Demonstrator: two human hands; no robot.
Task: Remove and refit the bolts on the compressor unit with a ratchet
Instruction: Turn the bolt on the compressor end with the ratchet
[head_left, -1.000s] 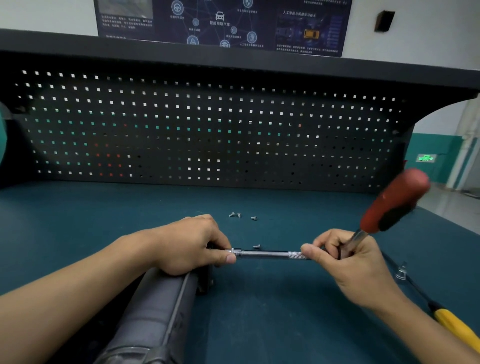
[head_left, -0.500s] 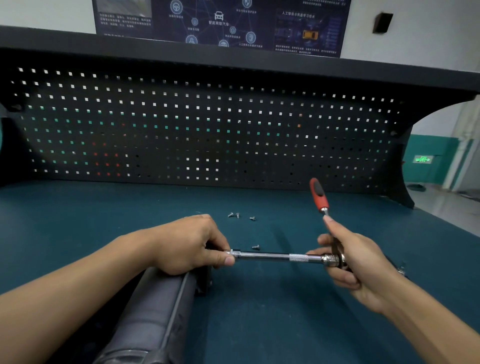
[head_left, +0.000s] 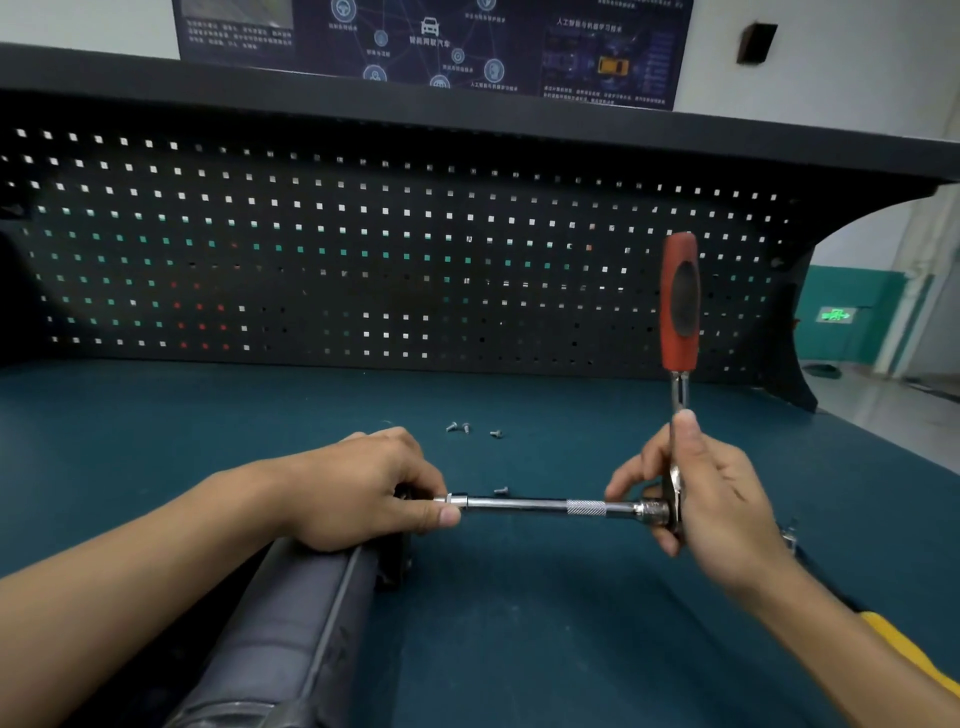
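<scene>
Red-handled ratchet (head_left: 679, 306) upright in R hand (head_left: 719, 512)

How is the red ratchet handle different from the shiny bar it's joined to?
The ratchet handle stands upright, red with a black inset; the extension bar lies level, bare metal with a knurled band. The right hand grips the handle's head end; the left hand pinches the bar's far end. Both join into one tool.

Dim, cool light overall, brighter at three o'clock. The shelf (head_left: 311, 88) shadows the pegboard (head_left: 363, 270) beneath. Wide-angle distortion bows the edges; focus is soft.
</scene>
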